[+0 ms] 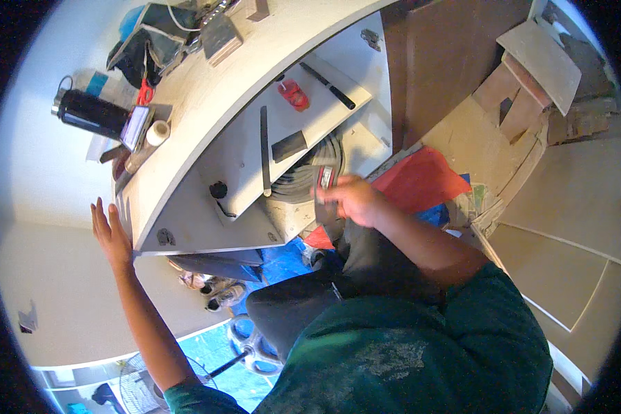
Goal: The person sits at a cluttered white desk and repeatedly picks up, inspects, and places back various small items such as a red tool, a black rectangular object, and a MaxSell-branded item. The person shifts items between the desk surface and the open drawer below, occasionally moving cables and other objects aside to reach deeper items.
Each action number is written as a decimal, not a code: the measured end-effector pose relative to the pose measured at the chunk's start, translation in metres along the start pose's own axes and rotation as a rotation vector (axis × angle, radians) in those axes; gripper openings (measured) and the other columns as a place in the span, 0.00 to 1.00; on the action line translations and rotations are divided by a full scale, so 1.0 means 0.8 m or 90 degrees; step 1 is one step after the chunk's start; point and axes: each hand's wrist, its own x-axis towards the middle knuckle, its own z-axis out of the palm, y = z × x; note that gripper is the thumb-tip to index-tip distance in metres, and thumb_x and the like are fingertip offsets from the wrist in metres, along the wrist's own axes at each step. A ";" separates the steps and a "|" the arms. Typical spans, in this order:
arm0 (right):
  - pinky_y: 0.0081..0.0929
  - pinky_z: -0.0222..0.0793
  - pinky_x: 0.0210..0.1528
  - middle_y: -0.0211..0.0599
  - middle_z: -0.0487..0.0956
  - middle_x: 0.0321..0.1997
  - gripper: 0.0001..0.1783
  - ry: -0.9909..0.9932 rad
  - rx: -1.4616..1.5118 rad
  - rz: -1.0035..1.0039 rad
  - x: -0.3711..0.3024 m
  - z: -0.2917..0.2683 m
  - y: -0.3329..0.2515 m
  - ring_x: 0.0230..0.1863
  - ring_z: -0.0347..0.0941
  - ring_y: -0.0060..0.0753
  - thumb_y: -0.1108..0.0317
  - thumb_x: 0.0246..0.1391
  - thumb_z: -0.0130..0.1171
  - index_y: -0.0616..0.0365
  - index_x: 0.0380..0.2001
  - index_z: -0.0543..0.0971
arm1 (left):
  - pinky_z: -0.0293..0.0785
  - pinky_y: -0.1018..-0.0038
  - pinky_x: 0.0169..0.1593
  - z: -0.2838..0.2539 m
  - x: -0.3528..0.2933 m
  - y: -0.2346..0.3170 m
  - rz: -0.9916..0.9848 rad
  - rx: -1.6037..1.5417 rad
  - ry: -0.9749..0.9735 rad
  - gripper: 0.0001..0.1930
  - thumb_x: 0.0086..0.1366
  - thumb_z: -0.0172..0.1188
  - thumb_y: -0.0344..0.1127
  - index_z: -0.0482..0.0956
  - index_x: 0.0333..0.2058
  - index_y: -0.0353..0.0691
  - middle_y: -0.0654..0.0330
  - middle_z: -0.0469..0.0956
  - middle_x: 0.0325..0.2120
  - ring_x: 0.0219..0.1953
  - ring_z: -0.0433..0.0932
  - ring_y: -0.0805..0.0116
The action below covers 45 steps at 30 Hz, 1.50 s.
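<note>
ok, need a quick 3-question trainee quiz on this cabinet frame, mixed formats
1. True or false: the left hand lies flat against the outer side of the white cabinet.
2. The right hand is in front of: A) the red scissors B) the coiled grey hose C) the white tape roll.
3. What colour is the small item on the shelf?

Key: 1 true; 2 B; 3 red.

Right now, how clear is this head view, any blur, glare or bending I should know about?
In the head view, the right hand and the small tool it grips are motion-blurred; the left hand, flat on the white cabinet, is sharp. Fisheye bends the cabinet top edge into a curve and blackens the corners. Bright washed-out light falls on the wall at left; the green shirt below lies in shade.
</note>
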 end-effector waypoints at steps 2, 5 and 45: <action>0.35 0.75 0.44 0.38 0.79 0.40 0.14 0.083 0.080 -0.160 0.019 0.005 -0.034 0.41 0.77 0.31 0.63 0.56 0.60 0.59 0.43 0.77 | 0.47 0.56 0.67 0.000 -0.003 0.009 -0.020 -0.009 -0.003 0.31 0.69 0.44 0.55 0.63 0.62 0.41 0.45 0.54 0.65 0.67 0.51 0.47; 0.33 0.77 0.41 0.35 0.78 0.42 0.16 0.243 -0.029 -0.247 0.033 0.020 -0.121 0.37 0.78 0.33 0.63 0.57 0.60 0.61 0.45 0.75 | 0.48 0.55 0.67 -0.004 -0.003 0.021 -0.031 -0.016 -0.008 0.30 0.69 0.45 0.55 0.64 0.62 0.43 0.45 0.54 0.65 0.68 0.51 0.47; 0.28 0.74 0.31 0.40 0.82 0.23 0.13 0.607 -0.484 -0.715 0.151 -0.041 -0.266 0.24 0.79 0.27 0.65 0.52 0.57 0.68 0.30 0.79 | 0.50 0.45 0.65 -0.004 -0.004 0.030 -0.029 -0.036 -0.019 0.28 0.68 0.43 0.60 0.68 0.61 0.55 0.52 0.52 0.67 0.68 0.49 0.48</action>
